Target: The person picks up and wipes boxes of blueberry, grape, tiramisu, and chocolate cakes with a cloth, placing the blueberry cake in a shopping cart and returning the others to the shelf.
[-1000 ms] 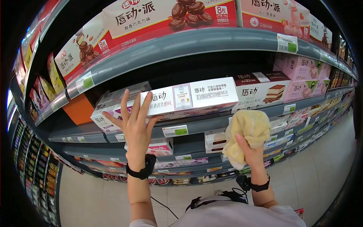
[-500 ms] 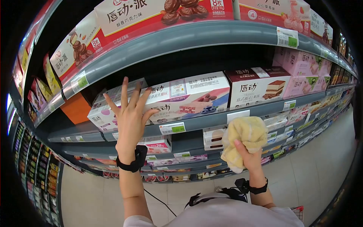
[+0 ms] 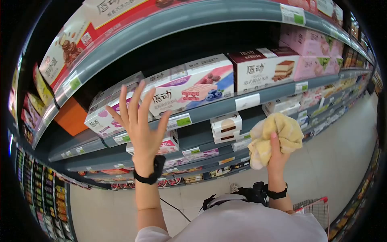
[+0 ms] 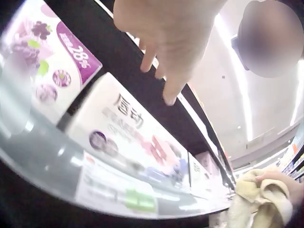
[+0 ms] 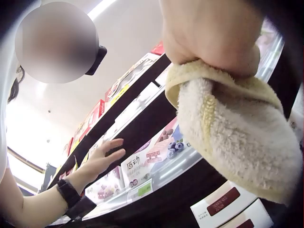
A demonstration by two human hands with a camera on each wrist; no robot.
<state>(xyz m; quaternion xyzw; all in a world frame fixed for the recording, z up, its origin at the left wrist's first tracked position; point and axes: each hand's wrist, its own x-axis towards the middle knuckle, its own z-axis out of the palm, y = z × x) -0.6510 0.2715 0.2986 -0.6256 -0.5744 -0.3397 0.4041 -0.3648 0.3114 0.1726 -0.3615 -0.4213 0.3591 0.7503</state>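
Note:
My left hand (image 3: 139,125) is held up with fingers spread, in front of the shelf and apart from the boxes in the right wrist view. Behind it stands a white cake box with berries (image 3: 193,88), upright on the shelf with its printed front facing out. To its left is a white and purple cake box (image 3: 107,109), partly covered by the fingers. My right hand (image 3: 278,155) grips a bunched pale yellow cloth (image 3: 278,135), thumb over it, in front of the lower shelves. In the right wrist view the cloth (image 5: 237,133) hangs down from the fist.
A brown and white tiramisu box (image 3: 264,70) and pink boxes (image 3: 318,66) stand to the right. The upper shelf edge (image 3: 173,32) juts out above. Small white boxes (image 3: 225,127) sit on the shelf below. A shopping cart (image 3: 316,209) is at lower right.
The berry cake box has gone from tipped forward to upright on the shelf. My left hand has come off it, fingers spread. The right hand still holds the cloth.

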